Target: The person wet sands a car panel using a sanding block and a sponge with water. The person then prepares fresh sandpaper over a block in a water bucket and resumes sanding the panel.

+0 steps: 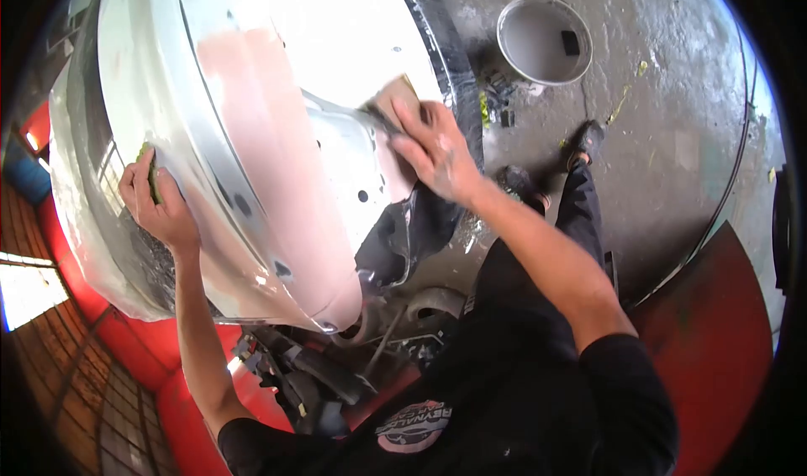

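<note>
A white car body panel (336, 22), with a wide patch of pinkish filler (269, 140) along it, lies before me. My left hand (160, 203) rests on the panel's left side, its fingers closed on a small green sponge (154, 178). Over on the right, my right hand (435, 150) grips a flat, tan piece of sandpaper (395, 98) near the panel's recessed edge. Motion blurs that piece a little, and the fingers partly cover it. Black plastic sheeting (433, 31) borders the panel on the right.
On the wet grey floor stands a round bucket (545, 43) of cloudy liquid, with a dark rectangular piece inside. Small debris (500, 98) lies near it. Car parts (311, 375) are below the panel. A dark hose or cable (727, 182) runs along the right.
</note>
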A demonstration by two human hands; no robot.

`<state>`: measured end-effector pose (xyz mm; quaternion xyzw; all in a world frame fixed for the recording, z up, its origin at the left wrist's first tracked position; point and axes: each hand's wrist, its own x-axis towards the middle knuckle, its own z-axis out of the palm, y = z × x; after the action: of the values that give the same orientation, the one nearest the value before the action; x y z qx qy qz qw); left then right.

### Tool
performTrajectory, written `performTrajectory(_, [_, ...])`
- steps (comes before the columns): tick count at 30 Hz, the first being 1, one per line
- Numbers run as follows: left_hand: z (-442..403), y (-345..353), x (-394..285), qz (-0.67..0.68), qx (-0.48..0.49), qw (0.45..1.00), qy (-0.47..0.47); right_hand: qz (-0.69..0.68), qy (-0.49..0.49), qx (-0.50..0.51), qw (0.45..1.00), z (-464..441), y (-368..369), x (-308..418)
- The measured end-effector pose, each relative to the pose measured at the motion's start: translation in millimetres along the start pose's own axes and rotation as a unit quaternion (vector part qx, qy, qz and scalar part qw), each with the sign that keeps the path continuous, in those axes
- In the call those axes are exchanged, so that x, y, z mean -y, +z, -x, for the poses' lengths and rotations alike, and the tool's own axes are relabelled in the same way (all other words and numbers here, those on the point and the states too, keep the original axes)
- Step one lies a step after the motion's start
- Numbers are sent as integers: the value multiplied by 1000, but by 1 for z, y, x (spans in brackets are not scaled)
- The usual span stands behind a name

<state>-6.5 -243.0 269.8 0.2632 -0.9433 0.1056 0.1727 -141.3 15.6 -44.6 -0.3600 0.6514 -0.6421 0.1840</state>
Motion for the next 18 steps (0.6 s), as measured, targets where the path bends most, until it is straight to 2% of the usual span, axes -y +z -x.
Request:
performTrajectory(4, [4,-5,-3,-26,11,1000,-14,63,11,59,996,-67,-6,-14])
performTrajectory(6, [2,-4,-4,-34,10,999,-5,34,103,37,993,-61,-18,-25])
performTrajectory(9, [4,-5,-3,-31,9,999,-1,13,171,-28,985,-20,-45,-26])
performTrajectory(12, [2,-3,-4,-22,9,1000,-10,19,136,34,990,10,-49,-15])
performTrajectory(16, [4,-4,-2,-11,12,1000,-14,31,21,32,999,-5,-15,0])
performTrajectory(17, [3,-3,-3,-19,15,1000,-12,-6,51,16,999,-21,-3,1])
performTrajectory(18, [2,-5,-7,-28,20,999,-12,20,16,-7,1000,-39,2,-5])
